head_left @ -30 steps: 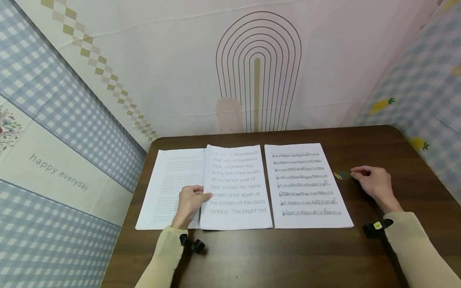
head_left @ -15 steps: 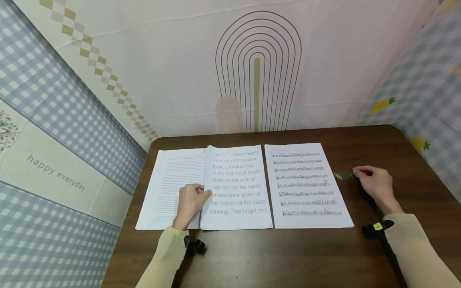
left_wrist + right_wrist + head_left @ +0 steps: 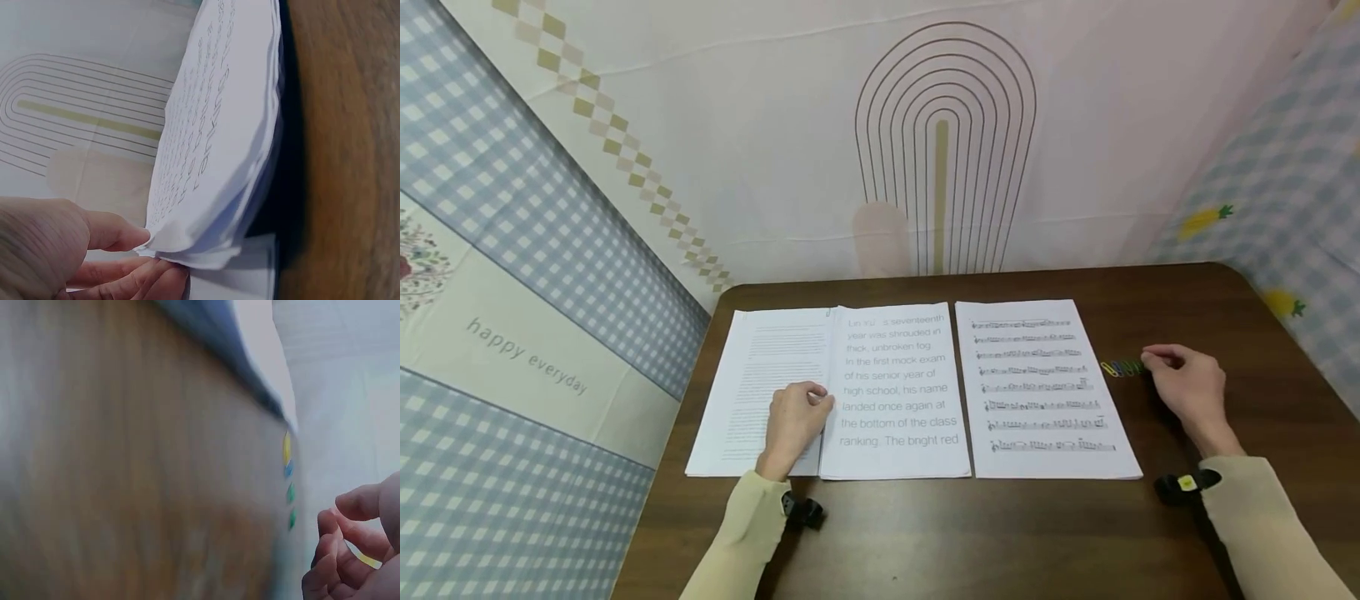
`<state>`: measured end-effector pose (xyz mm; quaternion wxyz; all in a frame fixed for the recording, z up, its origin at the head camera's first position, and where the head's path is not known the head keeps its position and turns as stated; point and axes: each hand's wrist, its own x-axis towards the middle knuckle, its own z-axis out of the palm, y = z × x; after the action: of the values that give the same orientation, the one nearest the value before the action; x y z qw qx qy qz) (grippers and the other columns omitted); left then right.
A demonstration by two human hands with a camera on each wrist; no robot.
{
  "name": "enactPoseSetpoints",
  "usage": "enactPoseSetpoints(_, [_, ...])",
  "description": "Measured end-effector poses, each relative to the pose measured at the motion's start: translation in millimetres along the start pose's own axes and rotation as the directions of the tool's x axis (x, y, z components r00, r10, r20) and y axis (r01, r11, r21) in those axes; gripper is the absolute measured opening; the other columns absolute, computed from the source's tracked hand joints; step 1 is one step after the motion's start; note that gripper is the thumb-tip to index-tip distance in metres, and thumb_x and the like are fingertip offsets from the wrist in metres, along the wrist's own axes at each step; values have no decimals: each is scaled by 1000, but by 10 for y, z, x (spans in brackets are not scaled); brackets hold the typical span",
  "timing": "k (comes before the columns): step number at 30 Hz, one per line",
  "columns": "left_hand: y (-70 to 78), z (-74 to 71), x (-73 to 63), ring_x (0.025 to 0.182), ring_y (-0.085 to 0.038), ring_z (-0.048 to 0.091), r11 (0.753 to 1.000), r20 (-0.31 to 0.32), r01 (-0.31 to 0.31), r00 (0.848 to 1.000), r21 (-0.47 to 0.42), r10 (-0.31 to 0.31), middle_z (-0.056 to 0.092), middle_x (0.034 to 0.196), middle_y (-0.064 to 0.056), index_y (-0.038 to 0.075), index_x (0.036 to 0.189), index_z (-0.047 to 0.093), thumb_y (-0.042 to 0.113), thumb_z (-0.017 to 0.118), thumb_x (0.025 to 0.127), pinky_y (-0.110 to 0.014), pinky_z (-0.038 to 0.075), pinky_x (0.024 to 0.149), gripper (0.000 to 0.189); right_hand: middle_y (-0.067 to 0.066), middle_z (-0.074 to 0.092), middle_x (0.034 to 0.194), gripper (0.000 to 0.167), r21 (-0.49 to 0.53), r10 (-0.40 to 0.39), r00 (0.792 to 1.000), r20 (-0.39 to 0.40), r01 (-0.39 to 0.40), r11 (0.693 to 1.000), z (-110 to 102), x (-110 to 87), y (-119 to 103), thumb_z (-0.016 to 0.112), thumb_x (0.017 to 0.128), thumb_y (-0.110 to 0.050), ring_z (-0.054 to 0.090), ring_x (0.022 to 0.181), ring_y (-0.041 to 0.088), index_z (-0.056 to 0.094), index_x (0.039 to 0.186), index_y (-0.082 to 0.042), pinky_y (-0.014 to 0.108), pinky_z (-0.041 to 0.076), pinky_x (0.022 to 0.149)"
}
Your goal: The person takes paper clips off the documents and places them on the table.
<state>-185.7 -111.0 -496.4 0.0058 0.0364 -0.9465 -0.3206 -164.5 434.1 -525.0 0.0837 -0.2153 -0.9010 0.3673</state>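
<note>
My left hand (image 3: pixel 795 421) pinches the left edge of a large-print paper stack (image 3: pixel 895 417). In the left wrist view the thumb (image 3: pixel 119 232) lies over this edge, fingers beneath, and the sheets bow upward. That stack overlaps a small-print paper stack (image 3: pixel 775 358) on its left. My right hand (image 3: pixel 1187 387) is at the right end of a short row of coloured paper clips (image 3: pixel 1122 367), yellow, blue and green. Its thumb and index fingertip come close together in the right wrist view; I cannot tell whether a clip is between them.
A sheet-music stack (image 3: pixel 1037 392) lies between the large-print stack and the clips. All rest on a dark wooden table (image 3: pixel 895 533). Fabric with a line-arch print (image 3: pixel 943 150) hangs behind, with checked cloth (image 3: pixel 512 167) at left. Both wrists wear black camera bands.
The right hand has shifted slightly right, uncovering more of the clip row. The left hand's thumb has drawn back a little to the left at the paper edge. The view has tilted slightly.
</note>
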Motion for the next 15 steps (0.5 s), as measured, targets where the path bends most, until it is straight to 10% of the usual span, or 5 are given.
enactPoseSetpoints(15, [-398, -103, 76, 59, -25, 68, 999, -155, -17, 988, 36, 22, 79, 79, -18, -4, 111, 80, 13, 74, 93, -32, 50, 53, 26, 17, 76, 107, 33, 124, -309, 951, -27, 310, 943, 316, -457, -1118, 65, 110, -28, 54, 84, 6, 77, 127, -3, 14, 41, 68])
